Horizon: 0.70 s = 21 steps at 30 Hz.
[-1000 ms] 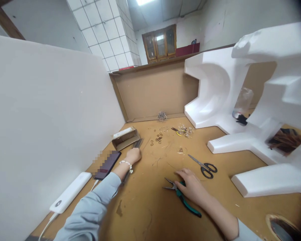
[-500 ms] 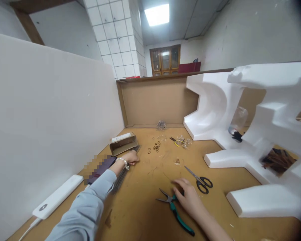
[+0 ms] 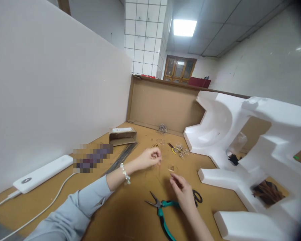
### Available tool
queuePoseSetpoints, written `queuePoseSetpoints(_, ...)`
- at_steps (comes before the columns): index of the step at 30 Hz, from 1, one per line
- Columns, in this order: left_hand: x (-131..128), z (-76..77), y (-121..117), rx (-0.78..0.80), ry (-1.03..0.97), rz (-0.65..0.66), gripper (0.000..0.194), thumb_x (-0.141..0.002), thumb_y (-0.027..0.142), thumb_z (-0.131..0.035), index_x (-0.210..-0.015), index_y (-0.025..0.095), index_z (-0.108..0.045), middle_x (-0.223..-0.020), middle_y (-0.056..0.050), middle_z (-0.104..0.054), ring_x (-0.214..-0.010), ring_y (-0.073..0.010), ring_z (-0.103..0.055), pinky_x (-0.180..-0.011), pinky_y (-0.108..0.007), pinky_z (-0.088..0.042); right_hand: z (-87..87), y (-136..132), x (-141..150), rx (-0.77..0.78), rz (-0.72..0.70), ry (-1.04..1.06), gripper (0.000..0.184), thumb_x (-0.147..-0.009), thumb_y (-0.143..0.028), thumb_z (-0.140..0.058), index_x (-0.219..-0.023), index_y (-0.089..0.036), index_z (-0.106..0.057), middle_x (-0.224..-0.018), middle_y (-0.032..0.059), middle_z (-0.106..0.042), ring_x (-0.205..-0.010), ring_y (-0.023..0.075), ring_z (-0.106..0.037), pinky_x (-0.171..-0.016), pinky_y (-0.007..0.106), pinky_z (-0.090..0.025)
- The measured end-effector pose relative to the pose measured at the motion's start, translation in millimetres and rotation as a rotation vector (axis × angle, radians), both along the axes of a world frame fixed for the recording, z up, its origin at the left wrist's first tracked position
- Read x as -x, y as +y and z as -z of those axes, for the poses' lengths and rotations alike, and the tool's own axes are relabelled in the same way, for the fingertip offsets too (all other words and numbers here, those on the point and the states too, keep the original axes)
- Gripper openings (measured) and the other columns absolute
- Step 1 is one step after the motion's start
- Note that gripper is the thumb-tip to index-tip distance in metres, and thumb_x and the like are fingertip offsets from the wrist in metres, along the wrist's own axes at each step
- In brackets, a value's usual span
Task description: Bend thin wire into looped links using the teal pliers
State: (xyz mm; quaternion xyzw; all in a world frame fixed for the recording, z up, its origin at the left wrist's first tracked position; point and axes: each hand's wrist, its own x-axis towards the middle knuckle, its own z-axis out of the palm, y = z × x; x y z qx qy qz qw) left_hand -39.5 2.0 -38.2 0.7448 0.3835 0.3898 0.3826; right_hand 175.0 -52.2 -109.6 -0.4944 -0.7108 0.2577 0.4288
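Observation:
My left hand, with a beaded bracelet on its wrist, is raised over the middle of the table. Its fingers are curled into a pinch; a faint blurred line shows beside them, too thin to name. My right hand hovers just right of centre, fingers loosely bent and apart, nothing visible in them. Below it lie teal-handled long-nose pliers with jaws spread. Black-handled scissors are mostly hidden behind this hand. A bundle of thin grey wires lies left of my left hand.
An open cardboard box stands beyond the wires. Small dark rings, yellow-handled pliers and shiny clear pieces lie farther back. A white power bank with a cable is at left; white foam packing borders the right.
My left hand has left the wire bundle and moved right, towards my right hand. The right hand now covers most of the scissors. The head view has turned left and tilted.

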Motion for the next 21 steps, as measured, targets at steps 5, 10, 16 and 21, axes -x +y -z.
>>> queuePoseSetpoints(5,-47.5,15.8,-21.7,-0.290,0.129,0.094,0.002,-0.072,0.014,-0.051,-0.073,0.015,-0.052,-0.073,-0.001,-0.056,-0.060,-0.0079,-0.051,-0.055,-0.018,-0.041,-3.6,3.9,-1.2,-0.066,-0.053,-0.091,0.035,-0.086,-0.043,-0.045,-0.096,-0.018,-0.067,-0.087,0.0094,-0.067,-0.080,0.0209,-0.062,-0.075,0.033,-0.050)
queuePoseSetpoints(10,-59.5,27.5,-7.6,-0.069,0.112,0.225,0.007,-0.080,0.020,-0.050,-0.081,0.014,-0.053,-0.070,-0.001,-0.060,-0.062,-0.0099,-0.059,-0.055,-0.018,-0.044,12.2,7.5,-8.3,-0.099,-0.064,-0.096,0.034,-0.086,-0.042,-0.045,-0.080,-0.019,-0.069,-0.081,0.0084,-0.067,-0.077,0.0204,-0.063,-0.072,0.031,-0.050)
queuePoseSetpoints(16,-38.9,29.9,58.3,-0.007,0.682,-0.028,0.031,-0.093,0.033,-0.036,-0.098,0.012,-0.058,-0.091,-0.010,-0.065,-0.081,-0.0143,-0.063,-0.072,-0.026,-0.049,15.9,13.3,-17.2,-0.145,0.134,-0.142,0.035,-0.089,-0.036,-0.041,-0.085,-0.017,-0.070,-0.082,0.0105,-0.069,-0.079,0.0221,-0.064,-0.075,0.033,-0.050)
queuePoseSetpoints(21,-35.8,57.0,93.3,-0.047,0.897,-0.175,0.031,-0.087,0.031,-0.051,-0.113,0.014,-0.053,-0.113,-0.010,-0.055,-0.097,-0.0196,-0.056,-0.081,-0.039,-0.049,22.2,17.0,-19.9,-0.230,0.134,-0.240,0.035,-0.090,-0.031,-0.039,-0.086,-0.017,-0.070,-0.081,0.0100,-0.069,-0.074,0.0208,-0.066,-0.072,0.031,-0.052)
